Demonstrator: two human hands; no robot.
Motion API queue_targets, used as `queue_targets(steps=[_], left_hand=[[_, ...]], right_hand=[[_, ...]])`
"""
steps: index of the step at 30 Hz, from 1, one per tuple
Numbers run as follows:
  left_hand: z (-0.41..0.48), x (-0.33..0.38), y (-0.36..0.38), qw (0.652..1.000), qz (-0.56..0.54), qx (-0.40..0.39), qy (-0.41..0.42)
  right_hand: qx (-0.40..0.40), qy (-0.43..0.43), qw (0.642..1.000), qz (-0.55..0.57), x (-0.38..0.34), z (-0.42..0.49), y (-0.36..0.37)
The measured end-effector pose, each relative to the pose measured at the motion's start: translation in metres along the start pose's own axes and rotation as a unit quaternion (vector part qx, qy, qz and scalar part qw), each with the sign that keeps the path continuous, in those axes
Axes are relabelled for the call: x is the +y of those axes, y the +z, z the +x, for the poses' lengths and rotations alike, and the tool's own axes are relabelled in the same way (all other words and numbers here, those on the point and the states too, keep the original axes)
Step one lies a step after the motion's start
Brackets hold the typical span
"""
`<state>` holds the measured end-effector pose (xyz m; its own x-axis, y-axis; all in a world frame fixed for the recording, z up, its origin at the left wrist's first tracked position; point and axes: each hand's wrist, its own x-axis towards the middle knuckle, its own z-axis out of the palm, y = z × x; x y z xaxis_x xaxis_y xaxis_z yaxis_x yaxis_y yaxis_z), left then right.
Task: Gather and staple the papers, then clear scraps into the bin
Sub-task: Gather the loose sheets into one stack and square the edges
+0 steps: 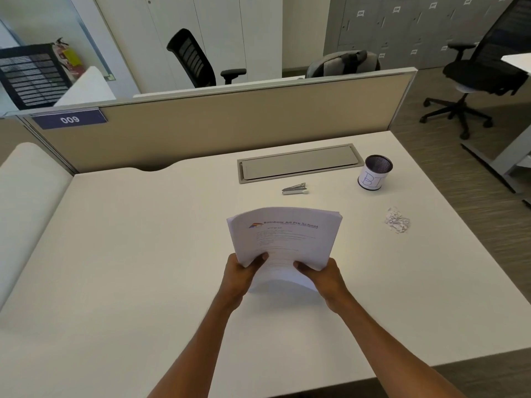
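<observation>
A stack of white printed papers [284, 237] with a coloured letterhead is held up off the white desk [129, 254], bowed toward me. My left hand [240, 275] grips its lower left edge and my right hand [323, 275] grips its lower right edge, thumbs on the top sheet. A small silver stapler [294, 188] lies on the desk beyond the papers. A pile of torn paper scraps [397, 220] lies to the right. The bin [375, 173], a black mesh cup with a white label, stands at the back right.
A grey cable tray lid [298, 163] is set into the desk behind the stapler. A beige partition [230, 122] closes the far edge. Black office chairs [471, 79] stand past the desk's right edge and behind the partition.
</observation>
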<state>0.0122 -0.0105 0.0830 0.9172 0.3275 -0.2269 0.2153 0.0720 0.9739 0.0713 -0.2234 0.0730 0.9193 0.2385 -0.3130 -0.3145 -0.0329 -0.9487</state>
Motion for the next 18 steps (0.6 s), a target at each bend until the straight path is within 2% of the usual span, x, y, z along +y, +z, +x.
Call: queue_targets(steps=[5, 9, 12, 15, 18], left_hand=[[0.007, 0.007, -0.007, 0.998, -0.050, 0.013, -0.036], [0.013, 0.011, -0.011, 0.988, -0.147, 0.041, -0.036], [0.017, 0.015, -0.004, 0.968, -0.236, 0.078, -0.033], [0.017, 0.024, 0.012, 0.953, -0.290, 0.080, -0.021], [0.014, 0.029, 0.029, 0.945, -0.317, 0.078, -0.026]], right_hand=[[-0.025, 0.038, 0.999, 0.013, -0.012, 0.003, -0.011], [-0.057, 0.073, 0.982, 0.163, -0.013, 0.004, -0.015], [-0.048, 0.073, 0.955, 0.282, -0.010, 0.004, -0.003], [-0.041, 0.063, 0.949, 0.305, -0.012, 0.002, 0.022], [0.012, 0.055, 0.950, 0.306, -0.015, 0.001, 0.039]])
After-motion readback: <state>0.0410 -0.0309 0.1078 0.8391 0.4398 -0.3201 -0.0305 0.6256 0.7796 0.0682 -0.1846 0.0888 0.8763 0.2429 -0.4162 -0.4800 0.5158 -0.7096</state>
